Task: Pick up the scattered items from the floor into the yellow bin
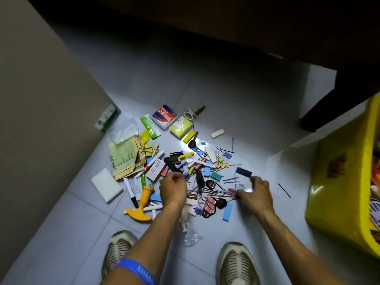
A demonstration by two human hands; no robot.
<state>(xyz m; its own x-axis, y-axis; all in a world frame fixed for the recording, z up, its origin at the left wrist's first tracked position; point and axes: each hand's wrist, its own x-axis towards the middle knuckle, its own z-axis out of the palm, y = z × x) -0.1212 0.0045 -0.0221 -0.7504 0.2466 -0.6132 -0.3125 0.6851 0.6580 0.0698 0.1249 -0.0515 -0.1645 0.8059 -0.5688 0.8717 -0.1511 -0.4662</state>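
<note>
Well, left hand (173,187) pinches a black stick (172,164); right hand (254,192) grips a clear case (243,177) near the yellow bin (337,161).

1. Pale grey floor tiles (236,95) with thin grout lines.
2. A beige wall panel (37,99) rises at left.
3. Dark wooden furniture (226,27) overhangs above; its leg (320,112) stands at right.

Dim scene, bright glare patch on floor (186,144), wide-angle edge distortion

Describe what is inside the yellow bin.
The yellow plastic bin at the right edge shows only a sliver of its interior: orange and lilac items, too cropped to identify. The rest lies outside the picture.
</note>
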